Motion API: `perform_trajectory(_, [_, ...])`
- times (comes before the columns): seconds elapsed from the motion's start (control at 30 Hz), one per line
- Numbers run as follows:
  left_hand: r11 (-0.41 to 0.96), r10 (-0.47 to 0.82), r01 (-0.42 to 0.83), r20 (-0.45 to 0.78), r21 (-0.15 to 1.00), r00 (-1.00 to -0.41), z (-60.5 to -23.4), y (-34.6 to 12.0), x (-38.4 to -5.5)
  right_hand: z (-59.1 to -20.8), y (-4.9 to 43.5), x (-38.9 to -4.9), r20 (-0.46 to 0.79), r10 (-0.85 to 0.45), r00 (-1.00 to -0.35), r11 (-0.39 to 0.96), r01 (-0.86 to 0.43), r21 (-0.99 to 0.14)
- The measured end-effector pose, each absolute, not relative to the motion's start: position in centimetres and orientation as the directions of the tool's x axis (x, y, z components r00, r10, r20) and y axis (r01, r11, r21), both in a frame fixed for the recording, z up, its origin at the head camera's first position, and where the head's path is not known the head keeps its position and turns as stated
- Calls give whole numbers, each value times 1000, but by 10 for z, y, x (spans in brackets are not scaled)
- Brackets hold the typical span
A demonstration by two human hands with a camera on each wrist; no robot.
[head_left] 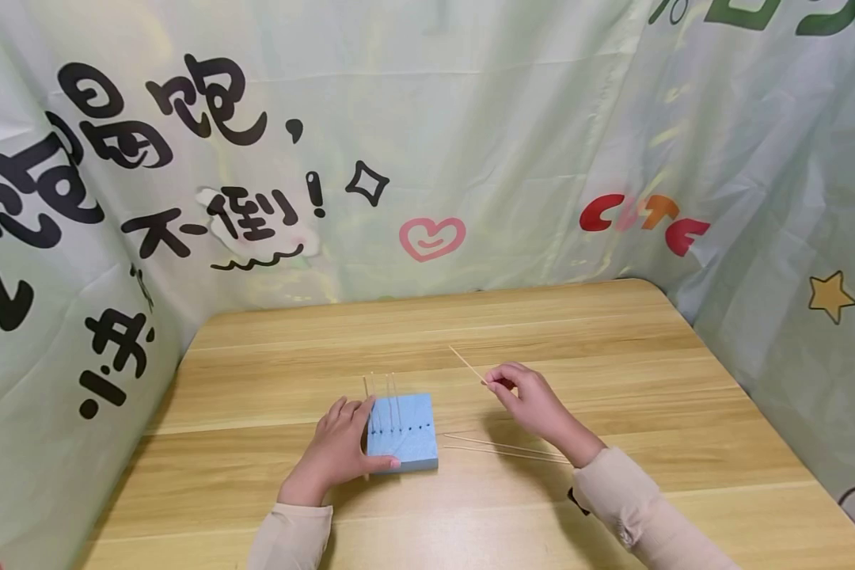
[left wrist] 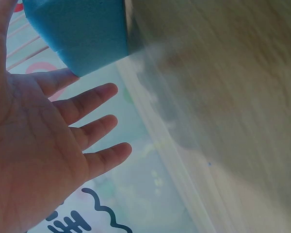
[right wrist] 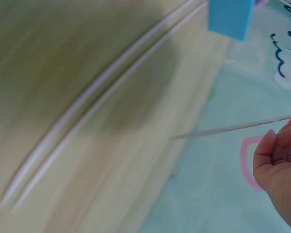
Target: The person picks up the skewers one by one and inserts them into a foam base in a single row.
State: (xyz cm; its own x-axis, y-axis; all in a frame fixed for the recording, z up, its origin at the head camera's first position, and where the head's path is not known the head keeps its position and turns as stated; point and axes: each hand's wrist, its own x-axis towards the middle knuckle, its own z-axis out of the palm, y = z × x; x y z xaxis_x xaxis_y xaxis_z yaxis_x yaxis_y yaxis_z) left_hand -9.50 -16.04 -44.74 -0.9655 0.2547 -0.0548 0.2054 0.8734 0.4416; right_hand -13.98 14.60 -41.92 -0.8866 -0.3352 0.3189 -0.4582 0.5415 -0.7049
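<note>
The desk (head_left: 563, 324) is stretching back to a far edge with rounded corners, and a printed cloth (head_left: 513, 158) is hanging just behind that edge and closing in both sides. The blue block (head_left: 416, 445) is sitting a little left of the desk's middle, well apart from the side edges, with a broad run of wood showing behind it and to its right. Your left grip (head_left: 336, 445) is pinching the block at its left end, the thumb lying along the front and the index finger touching the back, while the other three fingers are spreading out straight. Your right grip (head_left: 532, 402) is pinching a thin stick (head_left: 467, 365) near one end, above the desk and right of the block, the long free end pointing left and toward the far edge. A few standing sticks (head_left: 366, 386) are rising from the block's left part, just beside your left fingers and in the way on that side; a row of dark dots (head_left: 409, 429) is running on to the right of them. Two loose sticks (head_left: 502, 445) are lying nearly side by side between the block and your right sleeve (head_left: 630, 507), passing below your right wrist.
</note>
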Motion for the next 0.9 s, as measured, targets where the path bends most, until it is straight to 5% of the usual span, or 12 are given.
perform_trajectory(0.9, [875,257,201,-71,440,-964,-449,-162,-97,-393,75,-134,406,-354,-843,224,-497,-838])
